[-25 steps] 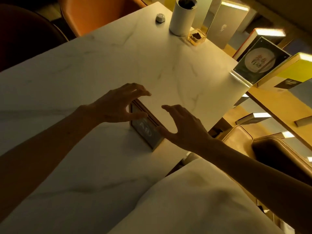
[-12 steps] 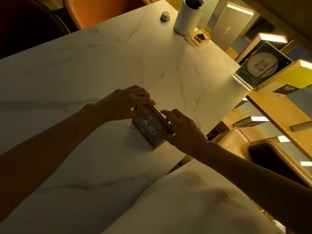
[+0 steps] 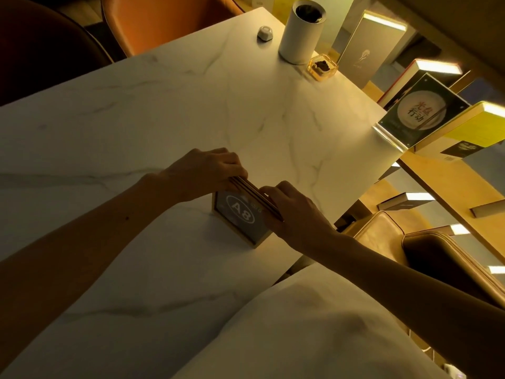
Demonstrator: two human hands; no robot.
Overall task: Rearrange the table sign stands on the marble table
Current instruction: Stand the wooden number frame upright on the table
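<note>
The sign stand (image 3: 240, 214) near the tabletop's (image 3: 191, 105) 5 o'clock edge shows a dark face with "A8" in a white oval, framed in pale wood. The left hand (image 3: 202, 173) and right hand (image 3: 295, 212) each clamp one end of its thin layered top edge. At 2 o'clock a clear acrylic stand (image 3: 418, 113) carries Chinese characters on a round pale disc. At 12 o'clock stands a smooth white cylinder (image 3: 300, 31), with a small amber dish (image 3: 322, 67) beside it.

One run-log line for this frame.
both hands: left, right | gripping top edge of gold-framed A8 sign stand | upright on marble table
</note>
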